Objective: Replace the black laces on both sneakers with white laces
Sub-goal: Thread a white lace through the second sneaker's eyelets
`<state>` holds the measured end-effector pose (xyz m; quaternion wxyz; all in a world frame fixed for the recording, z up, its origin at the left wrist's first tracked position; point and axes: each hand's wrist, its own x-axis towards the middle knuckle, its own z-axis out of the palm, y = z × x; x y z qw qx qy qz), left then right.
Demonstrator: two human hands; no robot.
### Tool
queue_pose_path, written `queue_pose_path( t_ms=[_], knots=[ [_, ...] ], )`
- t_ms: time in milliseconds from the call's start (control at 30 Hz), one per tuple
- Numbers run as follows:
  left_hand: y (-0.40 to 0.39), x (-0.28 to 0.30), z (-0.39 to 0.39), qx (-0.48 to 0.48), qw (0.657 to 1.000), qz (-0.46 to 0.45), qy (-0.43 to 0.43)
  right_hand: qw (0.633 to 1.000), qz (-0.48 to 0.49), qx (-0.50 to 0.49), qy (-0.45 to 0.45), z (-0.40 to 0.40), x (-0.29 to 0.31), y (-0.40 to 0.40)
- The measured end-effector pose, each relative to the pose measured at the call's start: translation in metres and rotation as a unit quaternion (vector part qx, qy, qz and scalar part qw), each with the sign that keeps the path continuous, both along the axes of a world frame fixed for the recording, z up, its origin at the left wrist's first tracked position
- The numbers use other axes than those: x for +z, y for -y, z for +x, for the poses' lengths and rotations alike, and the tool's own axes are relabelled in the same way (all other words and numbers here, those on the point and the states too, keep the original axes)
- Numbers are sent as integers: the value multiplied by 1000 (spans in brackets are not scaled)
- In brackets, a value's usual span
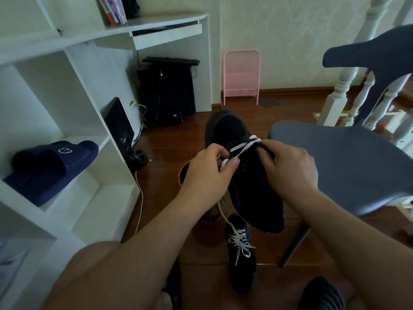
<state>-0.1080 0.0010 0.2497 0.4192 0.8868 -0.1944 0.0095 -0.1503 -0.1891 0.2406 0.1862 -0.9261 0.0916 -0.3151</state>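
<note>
**Two hands lacing a raised black sneaker**

Two bare hands hold one black sneaker (237,153) in the air, just left of the grey chair (348,166), toe pointing away from the camera. Left hand (207,173) is curled, thumb and fingers pinching a white lace (242,147) at the shoe's left eyelet side. Right hand (288,164) is curled too, fingertips gripping the shoe's upper edge on the side nearest the chair seat. Lace crosses the shoe front in a couple of white bars between the two hands; only the rows nearest the toe show lace. A loose tail of the same lace hangs below the left hand, down toward the floor.

Second black sneaker (241,256) stands on the wood floor (169,157), below the held shoe and left of the chair's front leg, already threaded with white laces (240,241), ends loose on top.

Further left of the chair: white shelving (73,121) with a pair of navy slippers (51,168) in one cubby. Behind the chair's left edge, against the wall, a pink rack (241,77). Dark computer tower (166,95) sits under the white desk (156,27), well left of the chair.
</note>
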Motion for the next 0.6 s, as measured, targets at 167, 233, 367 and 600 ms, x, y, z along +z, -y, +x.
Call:
queue_pose_path(
  t_ms=[167, 233, 367, 600],
  knots=[
    [-4, 0, 6, -8, 999, -19, -27, 1000, 3, -17, -19, 2, -3, 4],
    [-10, 5, 11, -13, 999, -6, -30, 999, 16, -23, -38, 3, -2, 9],
    [-43, 16, 31, 70, 988, 135, -3, 996, 48, -54, -55, 5, 3, 23],
    [-33, 13, 22, 6, 1000, 23, -20, 994, 70, -55, -63, -2, 7, 18]
  ],
)
